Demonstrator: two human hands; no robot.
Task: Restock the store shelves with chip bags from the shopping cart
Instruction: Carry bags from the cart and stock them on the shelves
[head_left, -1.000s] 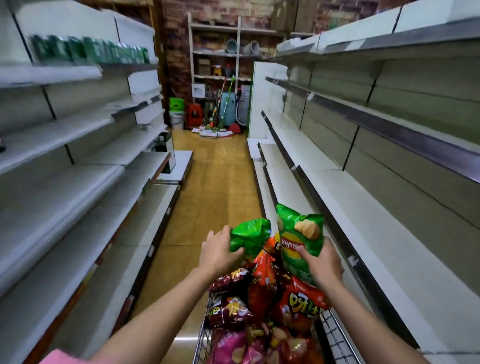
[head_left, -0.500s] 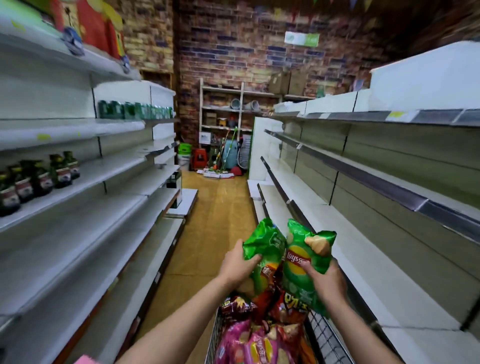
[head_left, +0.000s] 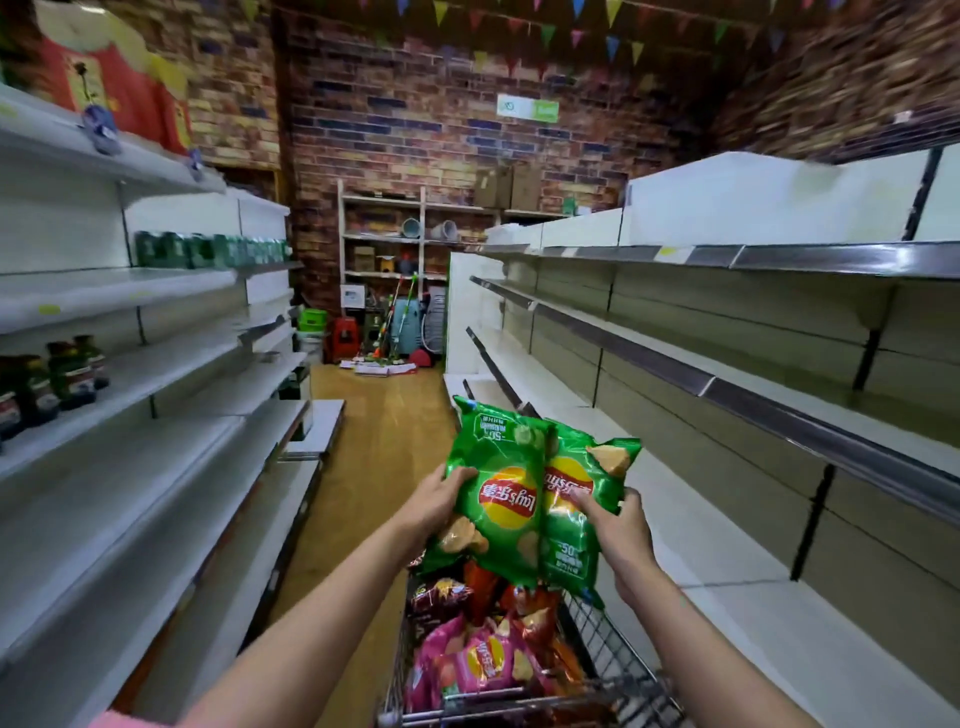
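Cart (head_left: 613, 654) mid-aisle, shelves left (head_left: 130, 467) and right (head_left: 727, 519). Two chip bags (head_left: 498, 499) side by side above cart; more bags (head_left: 483, 660) inside.

Brick back wall (head_left: 415, 130), coloured bunting (head_left: 576, 31) above. Green cans (head_left: 208, 250) and dark jars (head_left: 67, 371) on left racks. Far rack (head_left: 384, 239): buckets, possibly mops, red stool (head_left: 344, 332).

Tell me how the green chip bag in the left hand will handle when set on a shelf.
The left green chip bag looks puffed, so probably light and crushable. Its glossy film may slip. The left hand grips its edge; it would likely flop or topple if stood upright.
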